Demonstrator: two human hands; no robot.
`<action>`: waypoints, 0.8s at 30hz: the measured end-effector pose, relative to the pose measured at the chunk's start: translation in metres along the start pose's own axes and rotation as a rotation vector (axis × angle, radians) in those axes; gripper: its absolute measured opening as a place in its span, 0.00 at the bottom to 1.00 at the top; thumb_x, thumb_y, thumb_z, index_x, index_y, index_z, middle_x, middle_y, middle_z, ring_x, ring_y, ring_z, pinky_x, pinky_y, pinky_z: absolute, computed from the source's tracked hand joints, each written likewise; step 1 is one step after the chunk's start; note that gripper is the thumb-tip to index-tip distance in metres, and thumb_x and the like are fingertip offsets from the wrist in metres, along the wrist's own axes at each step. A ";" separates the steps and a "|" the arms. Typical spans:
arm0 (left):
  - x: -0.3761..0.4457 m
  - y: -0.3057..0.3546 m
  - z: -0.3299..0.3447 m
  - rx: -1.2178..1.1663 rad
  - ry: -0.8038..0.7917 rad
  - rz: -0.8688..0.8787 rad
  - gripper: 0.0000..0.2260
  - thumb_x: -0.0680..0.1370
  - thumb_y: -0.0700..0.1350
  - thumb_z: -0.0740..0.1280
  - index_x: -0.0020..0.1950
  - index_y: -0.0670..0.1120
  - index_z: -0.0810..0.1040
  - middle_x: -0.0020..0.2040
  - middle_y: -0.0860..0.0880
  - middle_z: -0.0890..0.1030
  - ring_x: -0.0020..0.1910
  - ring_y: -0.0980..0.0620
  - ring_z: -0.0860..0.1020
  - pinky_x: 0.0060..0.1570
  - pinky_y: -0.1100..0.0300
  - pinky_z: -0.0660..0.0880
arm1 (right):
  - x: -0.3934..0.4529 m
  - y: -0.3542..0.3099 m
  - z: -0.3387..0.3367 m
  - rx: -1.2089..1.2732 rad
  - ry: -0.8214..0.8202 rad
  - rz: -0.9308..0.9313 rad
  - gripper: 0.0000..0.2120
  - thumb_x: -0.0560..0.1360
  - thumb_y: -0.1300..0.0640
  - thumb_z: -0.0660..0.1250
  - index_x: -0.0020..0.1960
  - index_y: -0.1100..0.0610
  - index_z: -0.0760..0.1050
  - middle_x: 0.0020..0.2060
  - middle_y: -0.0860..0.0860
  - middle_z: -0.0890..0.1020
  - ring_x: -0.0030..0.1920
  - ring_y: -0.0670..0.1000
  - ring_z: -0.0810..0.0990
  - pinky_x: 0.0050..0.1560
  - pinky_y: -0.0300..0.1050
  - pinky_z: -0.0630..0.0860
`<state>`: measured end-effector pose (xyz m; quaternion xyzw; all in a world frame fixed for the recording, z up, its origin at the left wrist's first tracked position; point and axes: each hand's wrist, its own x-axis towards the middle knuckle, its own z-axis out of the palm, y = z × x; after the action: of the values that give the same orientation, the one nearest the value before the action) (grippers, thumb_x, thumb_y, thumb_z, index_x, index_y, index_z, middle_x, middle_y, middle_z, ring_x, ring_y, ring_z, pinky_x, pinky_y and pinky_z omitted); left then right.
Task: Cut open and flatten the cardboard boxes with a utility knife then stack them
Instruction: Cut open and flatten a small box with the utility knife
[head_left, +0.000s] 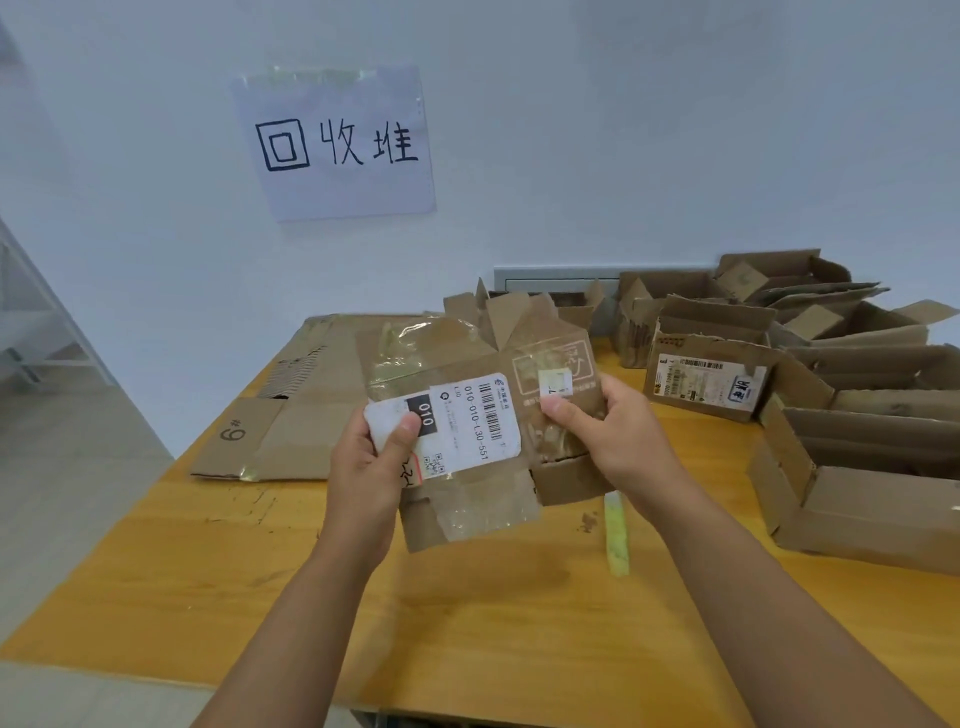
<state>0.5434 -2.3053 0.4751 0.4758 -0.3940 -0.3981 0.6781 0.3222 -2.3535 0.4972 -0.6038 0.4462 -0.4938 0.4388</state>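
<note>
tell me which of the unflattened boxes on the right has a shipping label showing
The labelled box, just right of the right hand; the other boxes there show plain brown cardboard.

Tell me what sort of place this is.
Probably a cardboard recycling corner: a handwritten wall sign reading 回收堆, flattened cardboard on a wooden table, and opened boxes piled at the right.

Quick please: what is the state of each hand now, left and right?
Left hand: holds the flattened box at its labelled left edge.
Right hand: pinches the same box on its right side.
</note>
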 end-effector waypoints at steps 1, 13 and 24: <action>0.000 0.000 -0.001 -0.008 -0.008 -0.024 0.07 0.80 0.41 0.65 0.57 0.44 0.77 0.50 0.45 0.85 0.48 0.46 0.84 0.44 0.51 0.82 | 0.000 0.001 -0.001 0.017 -0.022 0.007 0.10 0.75 0.54 0.74 0.55 0.51 0.78 0.45 0.47 0.87 0.46 0.48 0.85 0.45 0.44 0.82; 0.003 -0.004 -0.026 0.051 -0.078 -0.223 0.09 0.81 0.43 0.65 0.61 0.45 0.77 0.51 0.42 0.85 0.45 0.46 0.85 0.36 0.55 0.82 | -0.001 0.014 0.006 0.246 -0.224 0.138 0.25 0.76 0.65 0.69 0.69 0.49 0.68 0.52 0.57 0.85 0.51 0.60 0.85 0.51 0.59 0.82; 0.004 -0.011 -0.041 0.067 -0.094 -0.296 0.09 0.81 0.43 0.65 0.61 0.47 0.76 0.51 0.42 0.85 0.46 0.45 0.85 0.41 0.51 0.83 | 0.004 0.030 0.022 0.324 -0.200 0.255 0.27 0.75 0.70 0.69 0.67 0.49 0.66 0.51 0.61 0.84 0.44 0.60 0.86 0.37 0.50 0.82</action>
<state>0.5801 -2.2978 0.4554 0.5321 -0.3639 -0.5022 0.5764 0.3414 -2.3617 0.4655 -0.5101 0.3881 -0.4374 0.6308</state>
